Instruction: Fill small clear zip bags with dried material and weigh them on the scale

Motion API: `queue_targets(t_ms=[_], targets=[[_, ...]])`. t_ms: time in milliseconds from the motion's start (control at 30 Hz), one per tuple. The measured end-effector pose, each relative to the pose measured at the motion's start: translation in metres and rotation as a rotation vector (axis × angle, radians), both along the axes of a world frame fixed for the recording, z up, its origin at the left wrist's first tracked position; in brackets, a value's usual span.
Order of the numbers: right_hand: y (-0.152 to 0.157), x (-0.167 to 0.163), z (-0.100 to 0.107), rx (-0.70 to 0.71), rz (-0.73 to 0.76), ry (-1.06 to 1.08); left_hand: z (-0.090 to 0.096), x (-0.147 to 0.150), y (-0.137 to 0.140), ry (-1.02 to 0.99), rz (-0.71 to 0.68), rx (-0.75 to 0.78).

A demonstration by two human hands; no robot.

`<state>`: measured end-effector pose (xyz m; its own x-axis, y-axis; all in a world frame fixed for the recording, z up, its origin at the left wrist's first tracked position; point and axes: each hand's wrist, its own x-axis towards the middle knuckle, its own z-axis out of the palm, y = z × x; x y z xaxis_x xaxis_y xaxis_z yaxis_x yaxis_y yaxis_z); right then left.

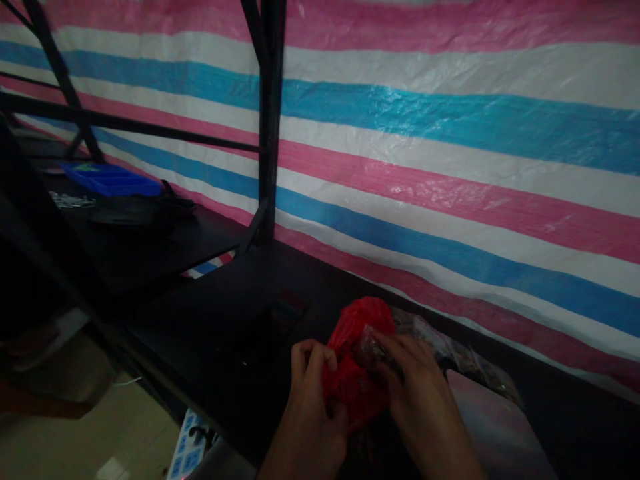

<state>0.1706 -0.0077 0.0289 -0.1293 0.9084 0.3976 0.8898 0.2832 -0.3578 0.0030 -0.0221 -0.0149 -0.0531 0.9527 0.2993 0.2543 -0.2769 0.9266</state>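
Note:
A red plastic bag (364, 397) lies crumpled on the black tabletop (210, 320), its mouth toward my hands. My left hand (316, 393) pinches the bag's left edge, fingers curled. Over the bag's right side, my right hand (413, 373) is closed on a small clear plastic packet (369, 348) at the bag's opening. What is inside the packet is too dim to make out. A dark, flat, glossy thing that looks like a phone (283, 317) lies left of the bag.
Clear plastic bags (470, 363) with dim contents lie behind my right hand, beside a pale, rounded flat panel (493, 420). Black metal posts (270, 133) stand before a striped plastic sheet (450, 133). A blue tray (113, 179) sits on the left shelf.

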Motion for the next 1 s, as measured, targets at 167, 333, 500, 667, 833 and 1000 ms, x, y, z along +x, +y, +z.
queue_targets(t_ms=[167, 333, 500, 667, 833, 1000], targets=[[-0.001, -0.002, 0.001, 0.007, -0.002, 0.017, -0.005, 0.002, -0.001, -0.002, 0.001, 0.024], [-0.005, -0.006, 0.009, -0.038, -0.018, -0.010, -0.003, 0.005, 0.000, -0.065, -0.005, 0.065], [-0.008, -0.010, 0.013, -0.109, -0.063, 0.043, 0.009, 0.008, 0.004, -0.198, 0.077, 0.102], [-0.008, -0.014, 0.009, -0.077, -0.070, 0.083, 0.013, 0.005, 0.004, -0.286, 0.116, 0.005], [-0.005, -0.015, 0.003, -0.033, -0.046, 0.101, 0.007, 0.004, 0.003, -0.272, 0.045, -0.108], [-0.004, -0.016, 0.005, -0.083, -0.032, 0.164, 0.007, 0.006, 0.003, -0.115, 0.103, 0.019]])
